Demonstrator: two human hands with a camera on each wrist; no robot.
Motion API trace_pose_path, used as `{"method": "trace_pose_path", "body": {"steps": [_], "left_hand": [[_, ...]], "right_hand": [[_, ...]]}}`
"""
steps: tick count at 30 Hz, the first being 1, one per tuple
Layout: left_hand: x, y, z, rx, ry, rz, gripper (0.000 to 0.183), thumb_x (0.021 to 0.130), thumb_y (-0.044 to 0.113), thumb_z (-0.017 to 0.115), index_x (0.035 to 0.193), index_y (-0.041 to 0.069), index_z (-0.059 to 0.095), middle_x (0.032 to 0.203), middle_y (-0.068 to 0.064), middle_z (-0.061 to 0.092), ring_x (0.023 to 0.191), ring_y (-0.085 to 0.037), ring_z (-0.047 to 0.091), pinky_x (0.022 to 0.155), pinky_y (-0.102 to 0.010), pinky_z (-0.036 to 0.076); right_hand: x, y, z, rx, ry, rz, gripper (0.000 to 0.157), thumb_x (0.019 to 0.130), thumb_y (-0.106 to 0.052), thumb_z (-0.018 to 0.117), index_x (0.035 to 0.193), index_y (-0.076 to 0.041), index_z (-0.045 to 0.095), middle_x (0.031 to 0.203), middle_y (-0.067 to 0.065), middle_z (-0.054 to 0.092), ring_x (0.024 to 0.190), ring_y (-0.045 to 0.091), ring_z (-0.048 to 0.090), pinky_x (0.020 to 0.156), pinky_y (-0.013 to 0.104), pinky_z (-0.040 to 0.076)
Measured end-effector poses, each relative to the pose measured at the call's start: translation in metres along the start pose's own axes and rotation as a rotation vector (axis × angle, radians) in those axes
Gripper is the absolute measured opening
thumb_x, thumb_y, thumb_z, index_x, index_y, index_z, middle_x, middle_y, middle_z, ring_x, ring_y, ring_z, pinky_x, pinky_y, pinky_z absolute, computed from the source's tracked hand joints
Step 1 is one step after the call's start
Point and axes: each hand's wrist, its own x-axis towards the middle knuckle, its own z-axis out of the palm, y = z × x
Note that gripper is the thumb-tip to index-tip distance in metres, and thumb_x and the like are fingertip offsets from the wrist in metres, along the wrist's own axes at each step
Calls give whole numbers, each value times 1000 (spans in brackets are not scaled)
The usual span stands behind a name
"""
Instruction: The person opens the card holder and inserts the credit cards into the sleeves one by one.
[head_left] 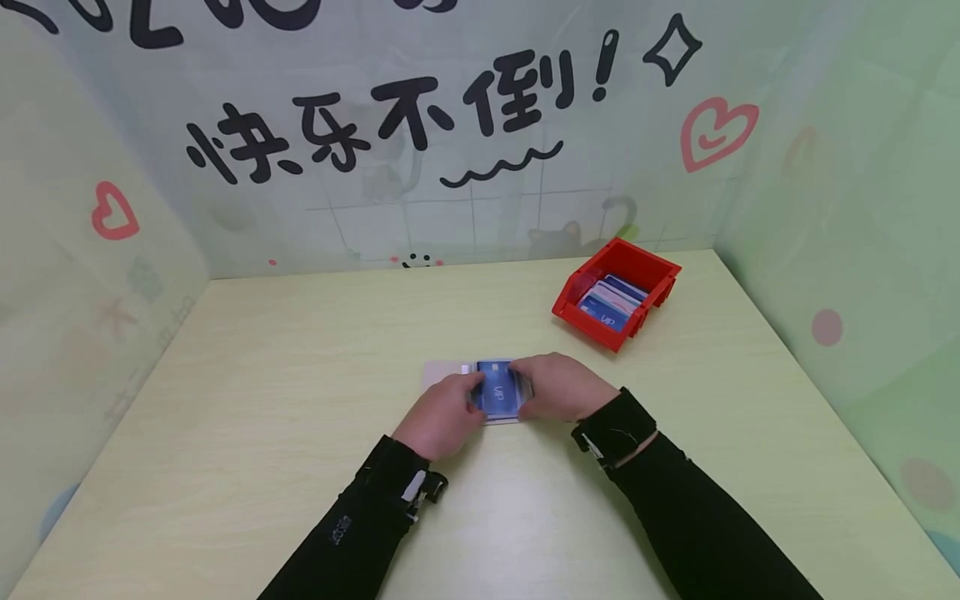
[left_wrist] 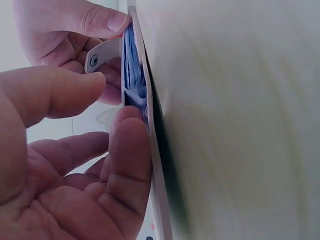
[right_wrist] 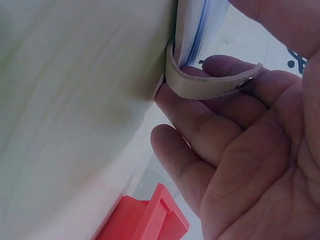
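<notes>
A pale card holder (head_left: 444,370) lies spread on the table, a blue VIP card (head_left: 498,392) showing on its right part. At the card's left side, my left hand (head_left: 446,414) has bent fingers against the holder. Stacked clear sleeves (left_wrist: 132,65) fan between those fingers and the cover in the left wrist view. Along the right side, my right hand (head_left: 561,387) grips the holder, thumb at the near edge. A beige snap strap (right_wrist: 205,86) curves out beside its fingers in the right wrist view. How firmly the left fingertips pinch the sleeves is partly hidden.
A red bin (head_left: 647,261) stands at the back right of the wooden table (head_left: 300,358), with several cards (head_left: 609,304) inside. Printed fabric walls (head_left: 840,250) rise at the back and both sides.
</notes>
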Motion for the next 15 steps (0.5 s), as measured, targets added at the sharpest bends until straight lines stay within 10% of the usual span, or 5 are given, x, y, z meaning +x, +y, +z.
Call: {"method": "trace_pose_path", "body": {"steps": [15], "left_hand": [[1,1,2,0,-7,4,63,100,16,72,157,4,48,97,-9,61,85,-20,60,69,-27,50]], "right_hand": [[-1,1,-1,7,21,-9,81,85,-21,89,155,-9,50,145,10,64,130,30,62,111,45,54]]}}
